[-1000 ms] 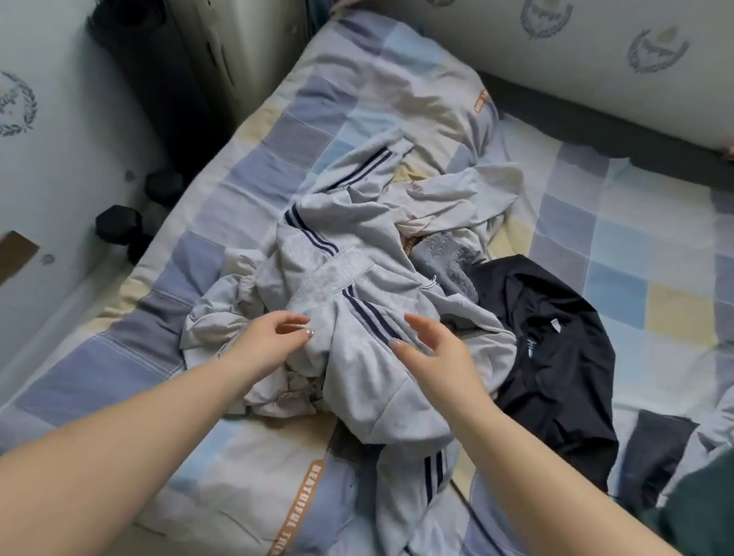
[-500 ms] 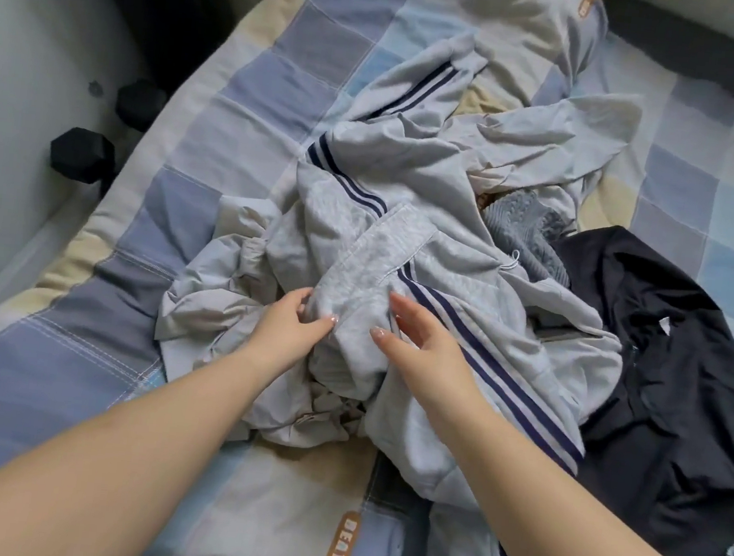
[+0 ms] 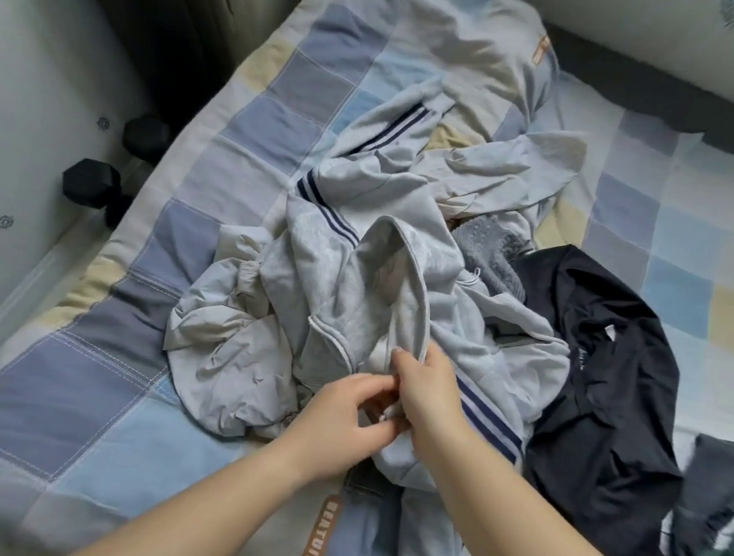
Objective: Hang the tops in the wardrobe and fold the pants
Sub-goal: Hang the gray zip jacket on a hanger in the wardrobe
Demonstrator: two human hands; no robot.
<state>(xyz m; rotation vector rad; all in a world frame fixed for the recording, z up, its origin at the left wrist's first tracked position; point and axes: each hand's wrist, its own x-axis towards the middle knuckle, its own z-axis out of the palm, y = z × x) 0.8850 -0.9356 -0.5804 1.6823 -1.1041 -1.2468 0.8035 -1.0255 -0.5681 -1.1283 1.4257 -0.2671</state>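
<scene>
Both hands, the left hand (image 3: 342,411) and right hand (image 3: 424,385), pinch the ribbed edge of the soft, limp grey navy-striped sweat garment (image 3: 381,297) heaped on the checked quilted bed (image 3: 86,393), light, floppy cloth best gripped at that band.

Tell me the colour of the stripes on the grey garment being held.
Dark navy stripes with white between, clearest in the head view.

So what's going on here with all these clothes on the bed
A person is sorting a heap of laundry on the patchwork bed cover. Both hands are on the grey garment with navy stripes: the right hand pinches its ribbed edge and the left hand holds the fabric just below. A black top lies crumpled to the right, untouched. Nothing looks folded or hung yet.
</scene>
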